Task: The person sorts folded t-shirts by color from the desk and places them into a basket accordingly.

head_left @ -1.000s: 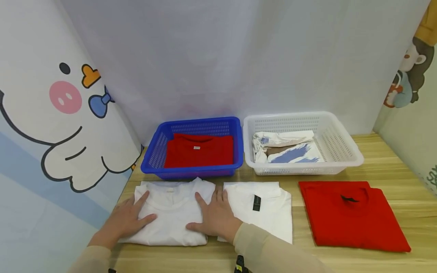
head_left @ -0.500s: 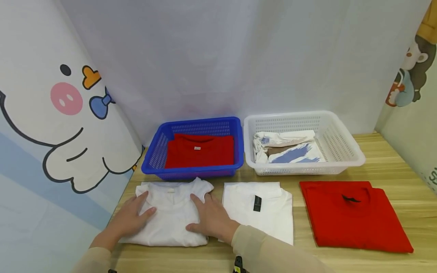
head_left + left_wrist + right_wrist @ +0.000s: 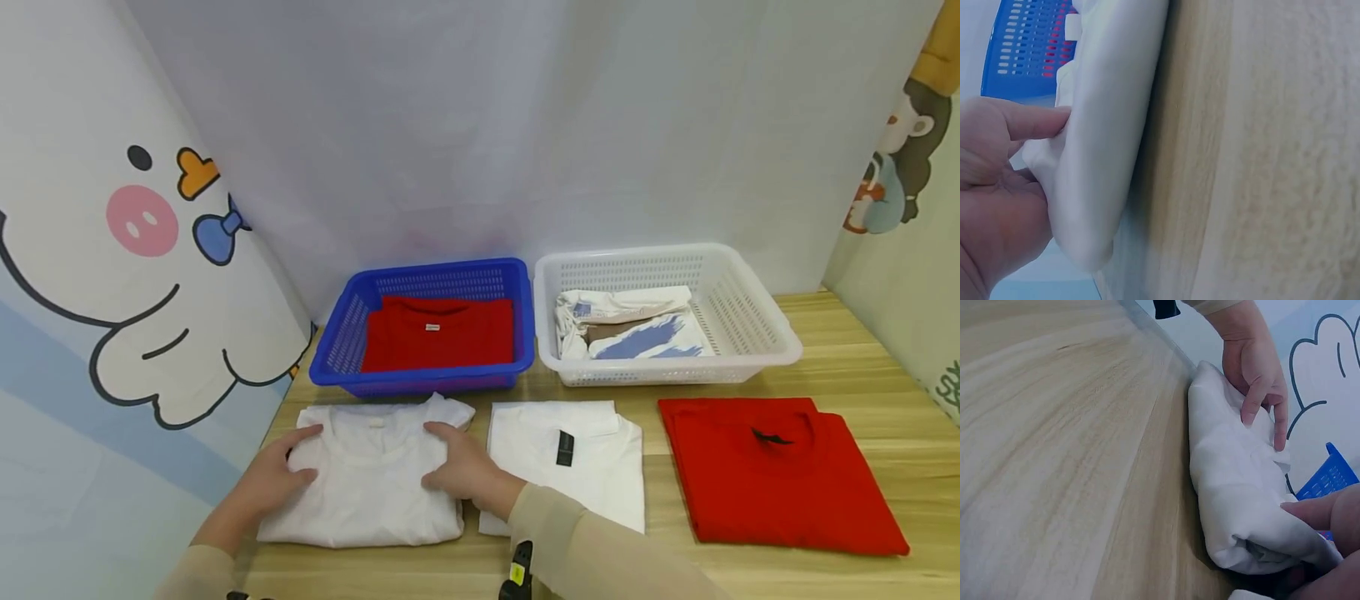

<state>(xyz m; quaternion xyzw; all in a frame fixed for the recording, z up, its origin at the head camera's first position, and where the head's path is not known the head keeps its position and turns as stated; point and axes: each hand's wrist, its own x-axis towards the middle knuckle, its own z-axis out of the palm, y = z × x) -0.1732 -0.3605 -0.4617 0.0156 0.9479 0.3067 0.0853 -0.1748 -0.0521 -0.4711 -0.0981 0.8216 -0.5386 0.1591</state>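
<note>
A folded white T-shirt (image 3: pixel 367 492) lies at the left of the table, collar toward the back. My left hand (image 3: pixel 273 475) grips its left side, and in the left wrist view the thumb (image 3: pixel 1038 122) presses the cloth from above while the other fingers are tucked beneath the edge. On the opposite side my right hand (image 3: pixel 472 471) holds the shirt likewise, its thumb (image 3: pixel 1313 512) on top and its fingers partly hidden under the fold. Just to the right lies a second folded white T-shirt (image 3: pixel 592 475) with a black neck label, partly covered by the right wrist.
Behind the white shirts stands a blue basket (image 3: pixel 420 385) containing a folded red T-shirt (image 3: pixel 438 337). Beside it a white basket (image 3: pixel 757 333) holds a folded printed white shirt (image 3: pixel 637 325). Another folded red T-shirt (image 3: pixel 780 483) lies at the right. Curtains (image 3: pixel 480 125) hang behind the table.
Both hands have gone from lying spread on the shirt's top to gripping its sides, fingers slipping under the edges. The shirt has shifted slightly toward the front.
</note>
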